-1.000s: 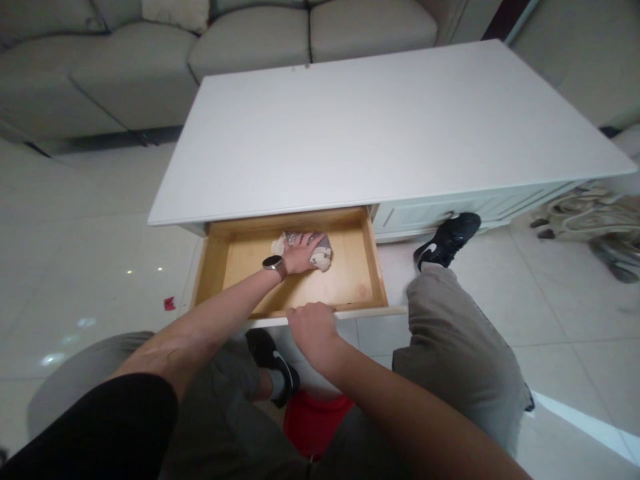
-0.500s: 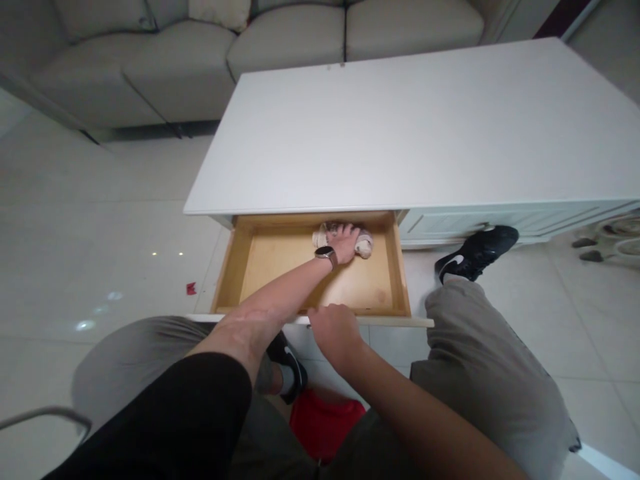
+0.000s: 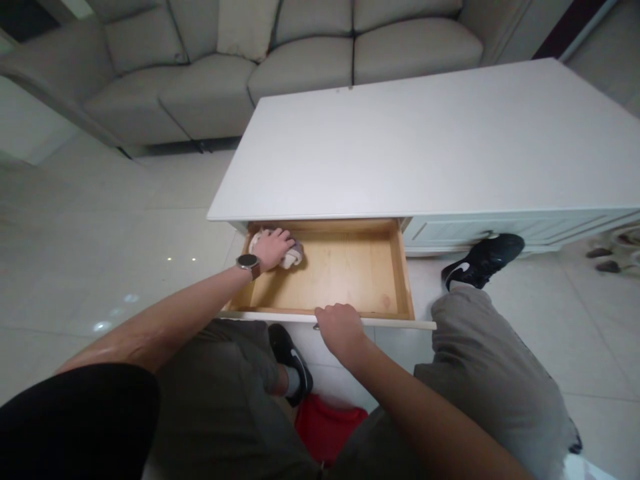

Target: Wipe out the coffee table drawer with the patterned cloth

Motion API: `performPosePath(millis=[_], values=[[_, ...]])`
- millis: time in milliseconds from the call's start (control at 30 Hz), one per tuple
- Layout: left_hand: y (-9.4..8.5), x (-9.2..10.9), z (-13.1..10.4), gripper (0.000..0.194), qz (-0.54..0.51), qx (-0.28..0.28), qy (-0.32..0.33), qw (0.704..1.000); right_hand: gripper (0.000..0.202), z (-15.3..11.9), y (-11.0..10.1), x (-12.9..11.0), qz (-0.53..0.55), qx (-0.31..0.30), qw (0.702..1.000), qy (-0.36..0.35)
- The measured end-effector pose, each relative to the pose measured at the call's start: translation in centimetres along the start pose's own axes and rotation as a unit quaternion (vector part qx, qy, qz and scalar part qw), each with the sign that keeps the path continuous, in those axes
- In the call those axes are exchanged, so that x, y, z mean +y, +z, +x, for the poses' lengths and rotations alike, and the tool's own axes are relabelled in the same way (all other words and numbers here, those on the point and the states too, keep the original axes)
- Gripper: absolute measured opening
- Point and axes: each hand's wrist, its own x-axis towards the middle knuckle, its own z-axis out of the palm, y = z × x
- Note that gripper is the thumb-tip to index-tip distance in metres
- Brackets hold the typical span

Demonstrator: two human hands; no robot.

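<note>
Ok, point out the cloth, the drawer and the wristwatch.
Cloth (image 3: 294, 256), head view: its uncovered right end.
Drawer (image 3: 345, 270), head view: bare wooden bottom.
Wristwatch (image 3: 247, 261), head view: its dark dial.

I saw a grey sofa spanning the far side of the room, with a pale cushion against its back. The floor was light, glossy tile with thin seams. I noticed reflected lights shining at left and a dark reddish strip at upper right.
</note>
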Motion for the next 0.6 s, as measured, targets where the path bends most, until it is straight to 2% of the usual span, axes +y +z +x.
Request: performPosePath(millis=[67, 100, 233, 333, 467, 600], values=[[-0.8, 0.1, -0.6, 0.042, 0.016, 0.025, 0.025, 0.999, 0.035, 0.0, 0.1, 0.0, -0.003, 0.003, 1.0, 0.0], [-1.0, -0.1, -0.9, 0.043, 0.018, 0.028, 0.013, 0.999, 0.035, 0.1, 0.2, 0.0, -0.004, 0.005, 1.0, 0.002], [-0.6, -2.2, -1.2, 0.048, 0.025, 0.013, -0.091, 0.995, 0.035, 0.1, 0.5, 0.1, -0.004, 0.005, 1.0, -0.001], [0.2, -3.0, -0.8, 0.045, 0.052, -0.006, -0.116, 0.992, 0.036, 0.1, 0.6, 0.2, -0.006, 0.012, 1.0, -0.01], [1.4, -1.5, -1.2, 0.021, 0.042, -0.093, -0.069, 0.992, 0.036, 0.1, 0.6, 0.1, -0.006, 0.009, 1.0, -0.006], [2.4, 0.8, -3.9, 0.021, 0.023, -0.155, -0.034, 0.987, 0.036, 0.2, 0.5, 0.1, 0.002, 0.003, 1.0, -0.003]])
